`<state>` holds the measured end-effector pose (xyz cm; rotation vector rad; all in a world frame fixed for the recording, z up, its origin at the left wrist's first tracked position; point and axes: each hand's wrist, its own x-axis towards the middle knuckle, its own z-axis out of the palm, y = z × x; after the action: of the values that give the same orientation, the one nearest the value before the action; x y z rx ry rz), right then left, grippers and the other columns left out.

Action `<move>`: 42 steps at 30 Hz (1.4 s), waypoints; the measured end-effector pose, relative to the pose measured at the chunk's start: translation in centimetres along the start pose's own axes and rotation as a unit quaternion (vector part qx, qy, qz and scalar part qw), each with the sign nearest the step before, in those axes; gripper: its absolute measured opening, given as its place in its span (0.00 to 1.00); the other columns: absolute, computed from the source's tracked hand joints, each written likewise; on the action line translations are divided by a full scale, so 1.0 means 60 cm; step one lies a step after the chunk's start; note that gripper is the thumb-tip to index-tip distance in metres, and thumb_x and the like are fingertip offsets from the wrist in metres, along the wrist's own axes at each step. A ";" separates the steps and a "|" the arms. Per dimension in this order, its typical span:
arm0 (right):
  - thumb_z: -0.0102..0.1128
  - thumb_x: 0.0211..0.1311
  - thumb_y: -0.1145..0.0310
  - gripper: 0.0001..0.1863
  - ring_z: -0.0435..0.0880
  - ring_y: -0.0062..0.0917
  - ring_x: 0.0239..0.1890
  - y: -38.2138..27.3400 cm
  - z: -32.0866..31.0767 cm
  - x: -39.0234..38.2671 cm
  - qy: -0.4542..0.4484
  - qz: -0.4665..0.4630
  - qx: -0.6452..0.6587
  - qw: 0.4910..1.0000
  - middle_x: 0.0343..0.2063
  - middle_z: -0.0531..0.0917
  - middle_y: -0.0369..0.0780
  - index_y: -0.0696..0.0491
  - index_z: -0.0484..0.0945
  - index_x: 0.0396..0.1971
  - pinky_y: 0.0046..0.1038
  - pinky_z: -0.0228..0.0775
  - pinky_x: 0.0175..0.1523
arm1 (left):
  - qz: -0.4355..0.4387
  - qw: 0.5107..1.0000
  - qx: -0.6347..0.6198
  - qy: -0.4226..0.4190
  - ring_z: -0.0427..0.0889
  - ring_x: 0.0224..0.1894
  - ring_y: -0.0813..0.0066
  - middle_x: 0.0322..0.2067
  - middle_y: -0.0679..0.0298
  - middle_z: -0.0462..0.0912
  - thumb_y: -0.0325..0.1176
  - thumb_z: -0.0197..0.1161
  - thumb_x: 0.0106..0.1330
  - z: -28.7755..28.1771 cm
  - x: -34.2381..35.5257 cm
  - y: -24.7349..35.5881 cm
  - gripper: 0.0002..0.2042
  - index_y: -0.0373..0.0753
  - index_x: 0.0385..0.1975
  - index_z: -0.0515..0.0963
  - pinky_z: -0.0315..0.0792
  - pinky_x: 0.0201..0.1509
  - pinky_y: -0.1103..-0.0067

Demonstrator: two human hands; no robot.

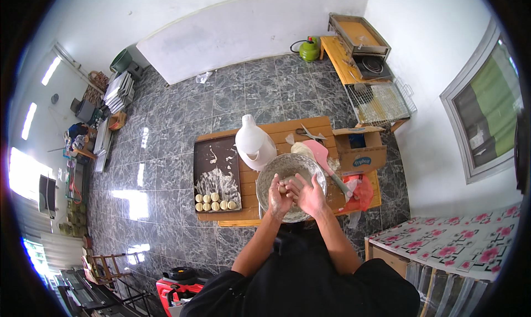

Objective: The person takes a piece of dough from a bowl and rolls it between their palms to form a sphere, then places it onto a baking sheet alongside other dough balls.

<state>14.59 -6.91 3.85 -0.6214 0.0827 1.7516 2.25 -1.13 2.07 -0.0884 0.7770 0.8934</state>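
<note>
Both hands are over a large round bowl (pixel 264 176), whose inside is smeared with pale dough or flour. A small beige dough ball (pixel 282 189) rests at the fingers of my left hand (pixel 279 202), partly covered. My right hand (pixel 311 197) has its fingers spread, their tips close to the ball; whether they touch it I cannot tell. Pale residue coats my fingers. Left of the bowl, a dark baking tray (pixel 212 151) carries several ridged, pale dough pieces (pixel 215 202) in rows at its near end, with floury smears behind them.
On the wooden table (pixel 298 127) stand a white plastic jug (pixel 255 145), scissors (pixel 311 133) and a pink tool with a grey handle (pixel 316 150). A cardboard box (pixel 360 158) and red plastic bag (pixel 362 191) sit rightward. A green gas cylinder (pixel 310 50) stands farther back.
</note>
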 end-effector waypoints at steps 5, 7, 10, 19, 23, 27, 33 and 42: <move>0.33 0.70 0.34 0.39 0.75 0.32 0.55 -0.003 -0.021 0.009 0.020 0.000 -0.001 1.000 0.57 0.74 0.42 0.51 0.63 0.66 0.39 0.63 0.63 | 0.045 0.992 0.117 -0.019 0.72 0.16 0.80 0.17 0.69 0.73 0.50 0.57 0.71 0.010 -0.028 0.000 0.21 0.47 0.17 0.69 0.62 0.18 0.87; 0.32 0.72 0.37 0.37 0.73 0.33 0.59 0.006 -0.029 0.016 0.012 0.014 -0.016 1.000 0.61 0.72 0.44 0.54 0.65 0.64 0.40 0.63 0.64 | 0.157 0.929 0.336 -0.010 0.71 0.15 0.80 0.17 0.67 0.75 0.48 0.57 0.72 0.023 -0.039 -0.009 0.20 0.45 0.18 0.73 0.62 0.19 0.86; 0.32 0.75 0.42 0.35 0.72 0.34 0.62 0.032 -0.039 0.030 -0.033 0.041 0.097 0.994 0.64 0.69 0.45 0.57 0.64 0.64 0.39 0.63 0.67 | 0.318 0.756 0.562 -0.105 0.73 0.18 0.77 0.19 0.62 0.78 0.40 0.53 0.75 0.045 -0.054 -0.018 0.21 0.35 0.20 0.78 0.67 0.24 0.81; 0.53 0.70 0.50 0.18 0.73 0.17 0.19 0.024 -0.026 0.040 0.090 0.035 0.016 0.995 0.19 0.73 0.31 0.49 0.74 0.28 0.22 0.65 0.23 | 0.523 0.655 0.534 -0.112 0.78 0.26 0.68 0.23 0.59 0.80 0.35 0.46 0.75 0.051 -0.084 0.007 0.20 0.32 0.22 0.78 0.70 0.33 0.74; 0.56 0.68 0.48 0.22 0.69 0.15 0.14 0.017 0.002 0.015 0.128 0.015 -0.064 0.990 0.12 0.70 0.30 0.48 0.71 0.19 0.21 0.56 0.17 | 0.343 0.851 0.396 0.021 0.78 0.33 0.72 0.28 0.62 0.80 0.41 0.44 0.77 0.024 -0.064 -0.006 0.21 0.33 0.29 0.79 0.70 0.40 0.75; 0.53 0.71 0.53 0.23 0.75 0.21 0.19 0.033 0.031 0.012 0.111 -0.125 -0.295 0.941 0.16 0.78 0.33 0.53 0.78 0.19 0.21 0.65 0.27 | 0.017 0.988 0.130 -0.075 0.79 0.42 0.68 0.37 0.61 0.81 0.45 0.46 0.76 -0.011 -0.029 -0.024 0.19 0.35 0.40 0.78 0.73 0.46 0.73; 0.51 0.73 0.61 0.17 0.84 0.25 0.37 0.054 0.061 0.000 0.056 -0.387 -0.490 0.779 0.32 0.86 0.41 0.58 0.84 0.36 0.25 0.73 0.44 | -0.051 0.978 0.014 -0.204 0.83 0.37 0.65 0.33 0.61 0.82 0.48 0.49 0.74 -0.027 0.012 -0.024 0.20 0.35 0.38 0.78 0.77 0.49 0.69; 0.37 0.76 0.48 0.28 0.76 0.27 0.57 0.023 0.077 -0.004 0.126 -0.213 -0.055 0.967 0.54 0.78 0.42 0.59 0.74 0.52 0.31 0.68 0.61 | 0.066 0.981 -0.006 -0.180 0.76 0.57 0.53 0.50 0.46 0.80 0.53 0.43 0.74 0.063 -0.050 0.004 0.30 0.27 0.41 0.81 0.65 0.68 0.62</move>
<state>11.66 -5.78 7.51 -0.8723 0.0242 1.2636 3.09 -1.55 6.80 0.1144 0.4435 1.0046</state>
